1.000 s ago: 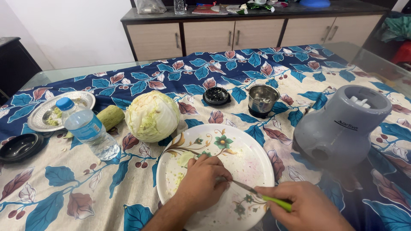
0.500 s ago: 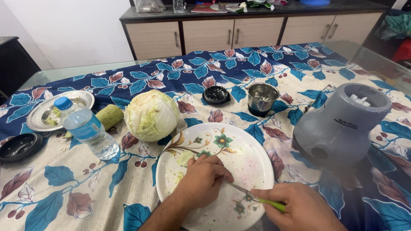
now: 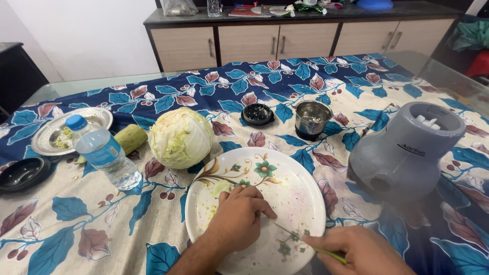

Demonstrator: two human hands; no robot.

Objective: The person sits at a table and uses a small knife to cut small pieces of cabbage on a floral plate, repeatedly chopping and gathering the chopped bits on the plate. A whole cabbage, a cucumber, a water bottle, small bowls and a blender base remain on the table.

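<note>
At the desk's near edge, my hands work over a floral plate (image 3: 300,178).
Left hand (image 3: 239,216) curled, pressing the plate, holding nothing I can see; right hand (image 3: 359,249) gripping a green-handled knife (image 3: 310,245).

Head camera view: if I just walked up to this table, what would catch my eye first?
Probably the pale green cabbage, sitting whole on the leaf-patterned cloth just beyond the white floral plate. Next come the two hands over that plate: the left hand rests fingers-down on it, while the right hand holds a green-handled knife with its blade on the plate. To the right stands a bulky grey mixer base.
</note>
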